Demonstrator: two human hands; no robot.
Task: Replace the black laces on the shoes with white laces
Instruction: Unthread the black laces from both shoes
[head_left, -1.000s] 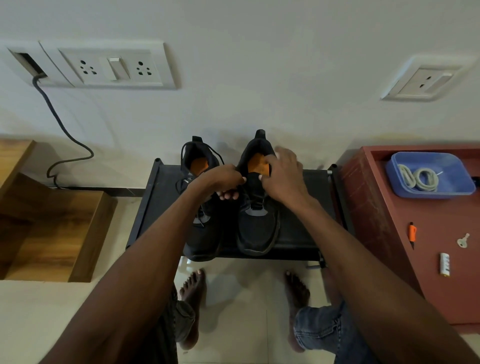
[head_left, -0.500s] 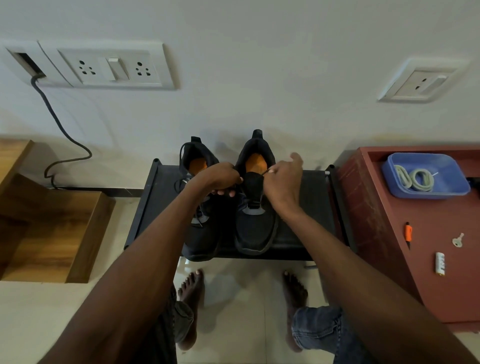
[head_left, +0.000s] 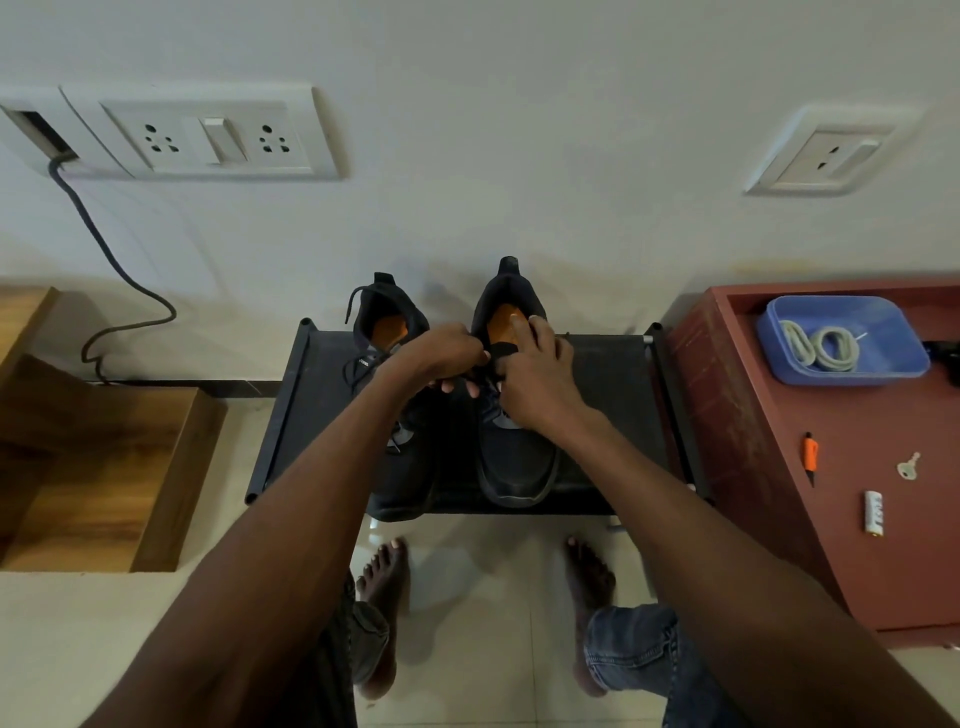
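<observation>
Two black shoes with orange insoles stand side by side on a low black rack (head_left: 613, 415). The left shoe (head_left: 387, 317) has loose black laces hanging at its opening. Both my hands work at the tongue of the right shoe (head_left: 514, 467). My left hand (head_left: 441, 353) has its fingers curled and pinches the black lace at the tongue's left side. My right hand (head_left: 535, 374) pinches the lace or tongue top on the other side, with some fingers raised over the insole. White laces (head_left: 821, 348) lie coiled in a blue tray (head_left: 893, 358) at the right.
A red cabinet (head_left: 779, 467) at the right carries the blue tray, an orange-handled tool (head_left: 810, 452), a key (head_left: 909, 465) and a small white object (head_left: 874, 512). A wooden step (head_left: 104, 467) sits at the left. My bare feet stand on the tiled floor under the rack.
My right hand has dropped from the shoe's collar to the tongue and closed in against my left hand. The left hand has stayed almost in place.
</observation>
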